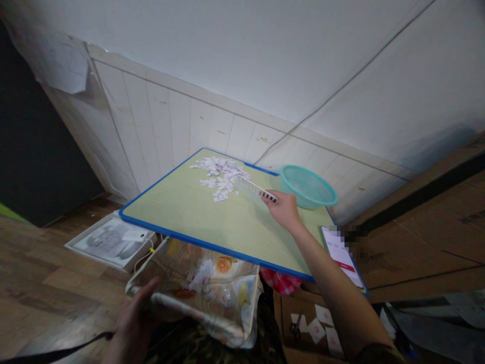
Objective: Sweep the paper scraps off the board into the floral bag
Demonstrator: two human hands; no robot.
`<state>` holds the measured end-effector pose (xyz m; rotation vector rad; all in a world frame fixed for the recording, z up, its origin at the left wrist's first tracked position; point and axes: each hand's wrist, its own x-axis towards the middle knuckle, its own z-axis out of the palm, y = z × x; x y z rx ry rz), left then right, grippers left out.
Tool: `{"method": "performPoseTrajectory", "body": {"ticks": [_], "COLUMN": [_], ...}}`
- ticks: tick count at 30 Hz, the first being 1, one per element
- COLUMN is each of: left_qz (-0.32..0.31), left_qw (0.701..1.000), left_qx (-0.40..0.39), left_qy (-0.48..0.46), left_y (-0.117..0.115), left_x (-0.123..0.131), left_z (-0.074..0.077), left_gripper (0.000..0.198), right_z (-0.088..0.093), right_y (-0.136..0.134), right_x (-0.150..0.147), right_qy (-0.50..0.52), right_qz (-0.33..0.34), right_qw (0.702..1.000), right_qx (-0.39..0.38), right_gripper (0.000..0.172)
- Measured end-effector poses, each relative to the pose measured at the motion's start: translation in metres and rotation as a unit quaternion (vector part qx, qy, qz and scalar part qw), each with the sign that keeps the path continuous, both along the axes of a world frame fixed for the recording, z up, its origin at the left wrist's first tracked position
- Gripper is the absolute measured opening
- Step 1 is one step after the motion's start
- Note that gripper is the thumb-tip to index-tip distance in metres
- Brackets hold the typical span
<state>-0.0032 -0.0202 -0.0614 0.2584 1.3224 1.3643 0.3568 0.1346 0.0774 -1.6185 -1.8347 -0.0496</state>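
Observation:
My right hand (pixel 285 211) reaches across a green table with a blue rim (pixel 182 233) and grips one end of a white slotted plastic strip (pixel 254 188). The strip's far end lies against a heap of small white paper scraps (pixel 221 176) near the table's back edge. My left hand (pixel 132 323) is low at the front, below the table edge, its fingers closed on the rim of an open patterned bag (pixel 212 293). Some white scraps lie inside that bag.
A teal plastic basket (pixel 308 186) stands at the table's back right corner. A paper sheet with red print (pixel 343 255) lies at the right edge. A white flat box (pixel 109 241) sits on the wooden floor at left. Cardboard and scissors (pixel 296 326) lie below right.

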Motion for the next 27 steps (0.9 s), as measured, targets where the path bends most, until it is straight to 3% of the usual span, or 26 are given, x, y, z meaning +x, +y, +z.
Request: {"method": "performPoseTrajectory", "body": {"ticks": [4,7,11,16,23,27], "left_qz": [-0.012,0.019,0.036,0.036,0.012,0.026], "left_qw": [1.0,1.0,0.998,0.999,0.998,0.998], "left_qx": [-0.012,-0.02,-0.047,-0.025,-0.055,-0.048], "left_qy": [-0.016,0.0,-0.01,0.003,-0.019,-0.012], "left_y": [0.003,0.005,0.005,0.004,0.007,0.008], "left_x": [-0.003,0.001,0.008,0.008,0.012,0.014], "left_z": [-0.002,0.006,0.018,0.016,0.03,0.034], "left_gripper": [0.037,0.037,0.031,0.037,0.033,0.03], "right_z": [-0.002,0.001,0.004,0.001,0.013,0.018], "right_y": [-0.021,-0.033,-0.025,-0.006,-0.036,-0.037], "right_x": [-0.002,-0.002,-0.009,-0.015,0.005,0.001], "right_qy": [0.035,0.065,0.088,0.084,0.075,0.098], "right_qz": [0.042,0.071,0.093,0.102,0.137,0.128], "right_qw": [0.999,0.995,0.992,0.991,0.987,0.987], "right_qx": [0.002,-0.005,0.007,-0.003,-0.024,-0.013], "right_gripper": [0.024,0.023,0.02,0.019,0.019,0.019]}}
